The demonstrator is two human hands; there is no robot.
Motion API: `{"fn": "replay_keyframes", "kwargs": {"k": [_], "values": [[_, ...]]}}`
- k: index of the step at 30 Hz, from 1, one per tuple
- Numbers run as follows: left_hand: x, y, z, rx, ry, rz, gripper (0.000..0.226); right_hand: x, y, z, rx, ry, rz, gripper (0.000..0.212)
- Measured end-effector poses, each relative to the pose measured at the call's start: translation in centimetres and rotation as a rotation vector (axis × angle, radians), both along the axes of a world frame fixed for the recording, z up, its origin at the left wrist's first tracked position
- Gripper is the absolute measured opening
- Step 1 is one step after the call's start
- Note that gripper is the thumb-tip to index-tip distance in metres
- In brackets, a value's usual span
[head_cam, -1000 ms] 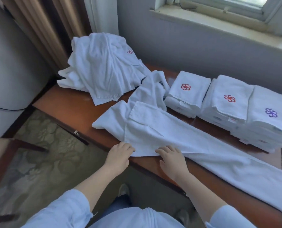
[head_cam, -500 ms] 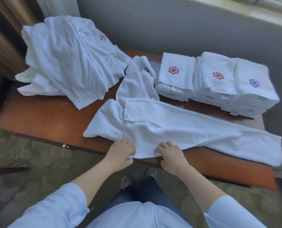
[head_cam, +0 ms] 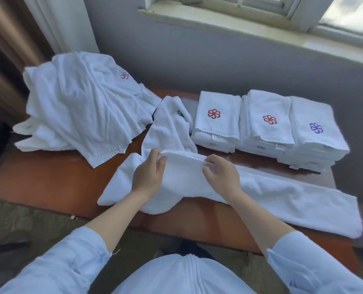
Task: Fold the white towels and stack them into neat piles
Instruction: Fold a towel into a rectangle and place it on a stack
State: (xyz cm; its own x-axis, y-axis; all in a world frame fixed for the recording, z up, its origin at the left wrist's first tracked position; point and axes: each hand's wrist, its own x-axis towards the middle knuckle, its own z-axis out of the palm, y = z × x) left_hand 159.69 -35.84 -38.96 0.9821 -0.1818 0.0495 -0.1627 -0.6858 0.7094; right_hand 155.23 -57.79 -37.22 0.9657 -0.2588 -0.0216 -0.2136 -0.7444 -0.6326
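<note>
- Long white towel (head_cam: 282, 198) lies on the wooden tabletop (head_cam: 49, 183). Its long axis runs left to right, and the right end slants toward the near right corner.
- The towel's left part is doubled over, with the fold edge facing the far side.
- Left hand (head_cam: 148, 175) pinches the left corner of that edge, fingers curled on the cloth.
- Right hand (head_cam: 220, 177) pinches the same edge a little further right. The hands are near each other but not touching.
- Crumpled towel (head_cam: 172, 128) lies just behind, showing a dark mark, unreadable.
- Unfolded towel heap (head_cam: 81, 111) sits far left with a red pinwheel logo.
- Three folded stacks sit along the far right, side by side: left stack (head_cam: 216, 128) red flower logo, middle stack (head_cam: 267, 132) red, right stack (head_cam: 318, 141) purple.
- Small tags on the stack edges are too small to read.
</note>
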Motion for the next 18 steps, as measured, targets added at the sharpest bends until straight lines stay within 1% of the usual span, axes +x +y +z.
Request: {"fn": "replay_keyframes", "kwargs": {"k": [3,5,9,14,16,18], "values": [[2.9,-0.4,0.6,0.041,-0.046,0.041,0.027,2.8,-0.3,0.2,-0.018,-0.104,0.028,0.015],[4.5,-0.8,0.3,0.1,-0.032,0.047,0.029,4.4,-0.8,-0.6,-0.059,-0.079,0.054,0.018],[6.5,-1.3,-1.6,0.238,0.078,0.065,0.032,5.4,-1.7,-3.3,-0.088,0.042,0.132,0.03],[7.2,-1.1,-3.9,0.465,0.224,0.062,0.033,4.3,-2.1,-5.7,-0.103,0.018,0.275,0.033],[7.0,-1.0,-4.4,0.537,0.225,0.068,0.037,3.8,-1.9,-6.6,-0.079,0.098,0.334,0.041],[6.9,-1.0,-4.7,0.558,0.25,0.102,0.045,3.7,-1.7,-7.5,-0.056,0.233,0.386,0.057]]}}
